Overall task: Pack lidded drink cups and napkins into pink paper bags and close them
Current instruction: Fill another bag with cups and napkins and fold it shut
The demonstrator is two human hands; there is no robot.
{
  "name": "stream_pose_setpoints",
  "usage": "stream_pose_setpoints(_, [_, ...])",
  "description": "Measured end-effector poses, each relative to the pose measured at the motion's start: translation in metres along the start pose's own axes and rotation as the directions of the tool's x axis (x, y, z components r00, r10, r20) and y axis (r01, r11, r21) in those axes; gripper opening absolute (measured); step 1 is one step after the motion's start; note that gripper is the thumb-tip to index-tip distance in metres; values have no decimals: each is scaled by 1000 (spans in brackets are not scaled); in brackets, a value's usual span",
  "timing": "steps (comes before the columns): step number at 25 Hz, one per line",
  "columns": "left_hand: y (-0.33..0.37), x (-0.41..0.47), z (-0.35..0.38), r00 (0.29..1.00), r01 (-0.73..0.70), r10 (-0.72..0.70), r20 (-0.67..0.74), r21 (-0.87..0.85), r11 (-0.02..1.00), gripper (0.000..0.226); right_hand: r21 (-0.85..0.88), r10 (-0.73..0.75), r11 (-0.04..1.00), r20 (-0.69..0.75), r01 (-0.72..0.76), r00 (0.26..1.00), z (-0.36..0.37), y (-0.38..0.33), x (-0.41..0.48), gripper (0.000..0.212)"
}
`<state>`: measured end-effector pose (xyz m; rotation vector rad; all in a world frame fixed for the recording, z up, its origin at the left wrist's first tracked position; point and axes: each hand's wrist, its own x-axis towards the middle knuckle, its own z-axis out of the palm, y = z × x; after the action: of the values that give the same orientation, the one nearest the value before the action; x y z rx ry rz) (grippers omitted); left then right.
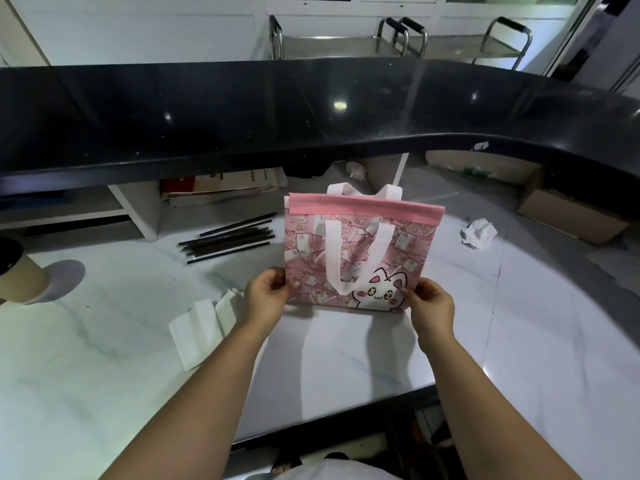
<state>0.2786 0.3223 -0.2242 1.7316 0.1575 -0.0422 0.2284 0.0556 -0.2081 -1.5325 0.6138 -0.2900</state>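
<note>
- The pink bag [363,244] is held flat in the centre of the view, over the white marble counter [519,341], with its printed front turned up toward the camera.
- The plain pink band [367,209] along the bag's top is at the far edge; the bottom edge is nearest the person.
- The lower left corner of the bag is pinched by the left hand [266,294]: the thumb is laid on the printed front and the other fingers are curled behind the edge.
- The lower right corner is pinched in the same way by the right hand [431,303], just beside the white cat print [379,296].
- One white handle [332,251] is folded down across the front panel; the rear handle [338,188] is seen above the top band.
- Whether the bag's bottom edge touches the counter cannot be told; a shadow is cast just below it.
- Folded white napkins [204,327] are laid on the counter to the left of the bag, partly hidden by the left forearm.
- A bundle of black straws [228,240] is laid beyond the napkins, left of the bag and apart from it.
- A beige cup [20,278] with a dark lid is stood at the left edge of the view, cut off by the frame and well apart from the bag.
- A crumpled tissue [478,233] is laid to the right of the bag, not touching it.
- A raised black ledge [311,109] runs across the far side of the counter; a cardboard box [571,216] is seen beneath it at the right.
</note>
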Motion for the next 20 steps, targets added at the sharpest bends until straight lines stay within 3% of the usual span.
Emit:
stream_pose_setpoints(5, [-3, 2, 0, 999, 4, -4, -33, 1, 1000, 18, 43, 43, 998, -9, -43, 999, -2, 8, 9, 10])
stream_pose_setpoints(12, [-12, -9, 5, 993, -43, 58, -100, 142, 989, 26, -123, 4, 992, -18, -6, 1000, -5, 22, 8, 15])
stream_pose_setpoints(14, [-5, -11, 3, 999, -36, 40, -33, 107, 994, 26, -184, -59, 981, 14, 61, 998, -5, 17, 7, 18])
stream_pose_setpoints(16, [9, -14, -2, 999, -25, 22, 28, 89, 996, 36, -197, -165, 965, 54, 173, 985, -8, 6, 5, 37])
stream_pose_setpoints(18, [31, -11, -9, 999, -50, 50, 5, 70, 996, 55, -136, -244, 959, 40, 247, 969, -13, -17, 6, 48])
stream_pose_setpoints(20, [60, -3, -14, 989, -123, 124, -81, 18, 992, 56, -76, -301, 950, 14, 302, 953, -17, -45, 12, 39])
